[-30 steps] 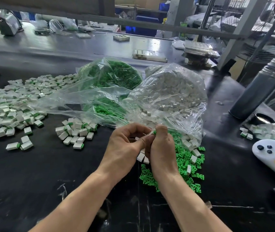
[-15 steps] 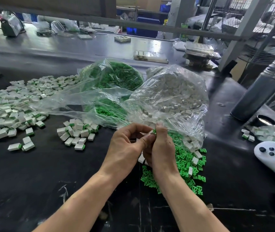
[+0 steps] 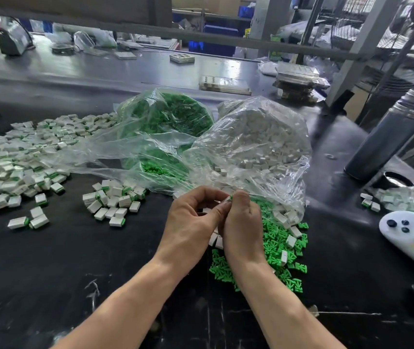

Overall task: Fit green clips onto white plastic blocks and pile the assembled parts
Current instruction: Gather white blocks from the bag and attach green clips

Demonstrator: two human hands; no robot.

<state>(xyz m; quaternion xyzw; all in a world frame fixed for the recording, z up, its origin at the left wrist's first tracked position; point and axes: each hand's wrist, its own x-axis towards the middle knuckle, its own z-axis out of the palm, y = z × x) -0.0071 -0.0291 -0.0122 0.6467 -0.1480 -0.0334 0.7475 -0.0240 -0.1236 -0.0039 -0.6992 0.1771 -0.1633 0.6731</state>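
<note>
The left hand (image 3: pixel 190 220) pinches a small white plastic block (image 3: pixel 226 199), steadying it just in front of the clear plastic bag of white blocks (image 3: pixel 256 147). The right hand (image 3: pixel 242 222) pinches a green clip (image 3: pixel 231 196) against its end, likely pressing it home. Finished parts (image 3: pixel 111 200) lie left of the bag.

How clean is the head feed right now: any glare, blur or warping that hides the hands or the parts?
Head view: hands and loose green clips sharp; glare streaks on the far table and the clear bags; far left edge and the dark bottle smeared; wide-angle bending of the shelf rail.
</note>
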